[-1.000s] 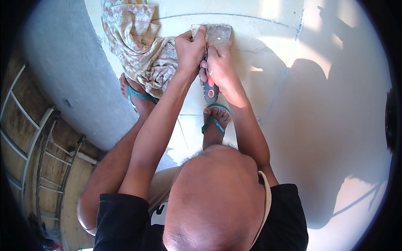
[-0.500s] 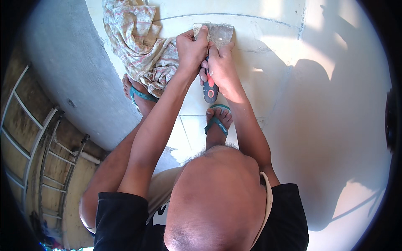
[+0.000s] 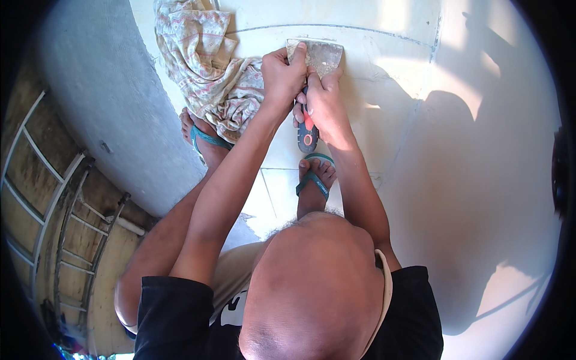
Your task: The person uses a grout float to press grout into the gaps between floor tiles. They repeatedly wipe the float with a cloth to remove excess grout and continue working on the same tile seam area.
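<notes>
Both my hands are on a putty knife, a wide metal scraper blade spotted with pale residue. Its black and red handle points back toward me. My left hand is closed on the blade's left side, thumb lying on top of the metal. Lower down, my right hand wraps the handle's upper part, with a finger stretched along the blade's right side. The blade is close over the light floor tiles; I cannot tell whether its edge touches them.
A crumpled patterned cloth lies on the tiles left of my hands. My sandalled feet are below the handle and beside the cloth. Along the left runs a grey concrete strip, with a metal ladder beyond it. Sunlight and shadows fall across the right.
The whole view has shifted slightly, so hands, putty knife and cloth appear a little further right and lower. Both hands keep the same hold on the putty knife.
</notes>
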A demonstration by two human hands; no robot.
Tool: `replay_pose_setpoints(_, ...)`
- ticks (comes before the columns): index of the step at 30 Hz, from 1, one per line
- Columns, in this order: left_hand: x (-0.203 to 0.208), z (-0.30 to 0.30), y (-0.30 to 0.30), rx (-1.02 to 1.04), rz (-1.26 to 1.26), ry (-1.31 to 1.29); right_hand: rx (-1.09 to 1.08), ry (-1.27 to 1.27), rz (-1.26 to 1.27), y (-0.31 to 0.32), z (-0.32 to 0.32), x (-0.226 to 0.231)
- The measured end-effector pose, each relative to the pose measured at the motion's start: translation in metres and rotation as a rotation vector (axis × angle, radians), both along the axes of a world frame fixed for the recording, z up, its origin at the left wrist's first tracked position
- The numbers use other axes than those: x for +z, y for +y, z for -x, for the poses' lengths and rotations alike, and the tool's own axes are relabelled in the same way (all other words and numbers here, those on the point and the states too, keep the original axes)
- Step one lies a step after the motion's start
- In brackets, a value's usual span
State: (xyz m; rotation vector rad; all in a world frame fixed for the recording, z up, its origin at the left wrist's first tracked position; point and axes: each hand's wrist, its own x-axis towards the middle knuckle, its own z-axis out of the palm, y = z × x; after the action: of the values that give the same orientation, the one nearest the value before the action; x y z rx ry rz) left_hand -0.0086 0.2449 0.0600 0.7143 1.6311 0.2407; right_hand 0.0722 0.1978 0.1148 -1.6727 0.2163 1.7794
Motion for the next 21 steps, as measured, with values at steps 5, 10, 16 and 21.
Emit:
replay_pose_setpoints(5, -0.001, -0.003, 0.009, 0.005, 0.016, -0.022, -0.025, 0.03, -0.003, 0.004, -0.004, -0.005)
replay_pose_setpoints(10, -0.007, -0.002, 0.01, 0.01, -0.006, -0.049, -0.017, 0.014, -0.01, 0.002, -0.003, -0.006)
replay_pose_setpoints(16, -0.01, -0.007, 0.005, -0.04, -0.034, 0.004, -0.055, 0.013, -0.015, 0.002, -0.01, -0.001)
replay_pose_setpoints(21, -0.008, -0.013, 0.015, -0.018, -0.001, -0.002, -0.065, -0.009, -0.033, 0.012, -0.013, -0.008)
